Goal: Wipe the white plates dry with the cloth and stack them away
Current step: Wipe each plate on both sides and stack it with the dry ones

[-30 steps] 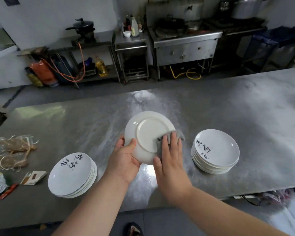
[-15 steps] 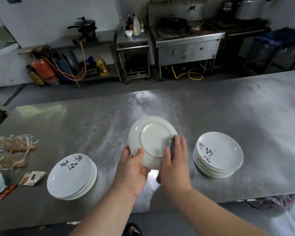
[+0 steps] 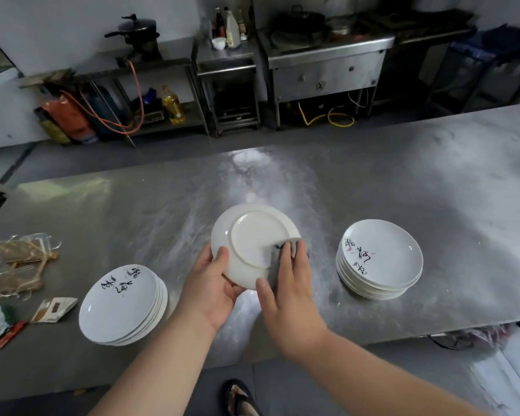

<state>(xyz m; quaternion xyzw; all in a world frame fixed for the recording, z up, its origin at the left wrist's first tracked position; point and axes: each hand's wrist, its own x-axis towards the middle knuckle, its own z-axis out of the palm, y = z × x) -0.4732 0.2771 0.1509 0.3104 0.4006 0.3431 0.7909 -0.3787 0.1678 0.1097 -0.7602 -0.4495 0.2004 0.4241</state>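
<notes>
Two plate stacks on the steel table [image 3: 403,181], left stack [image 3: 120,304] and right stack [image 3: 379,259], tops bearing black brush script (illegible). Between them, left hand [image 3: 210,291] grips an upturned plate [image 3: 252,235] by its rim; right hand [image 3: 288,292] presses the grey cloth [image 3: 301,247] onto its underside, fingers flat.

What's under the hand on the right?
A grey cloth, pressed flat by the right hand against the plate, which is bottom side up. Only the cloth's edges show; the fingers cover the rest. The left hand grips the plate's rim.
</notes>
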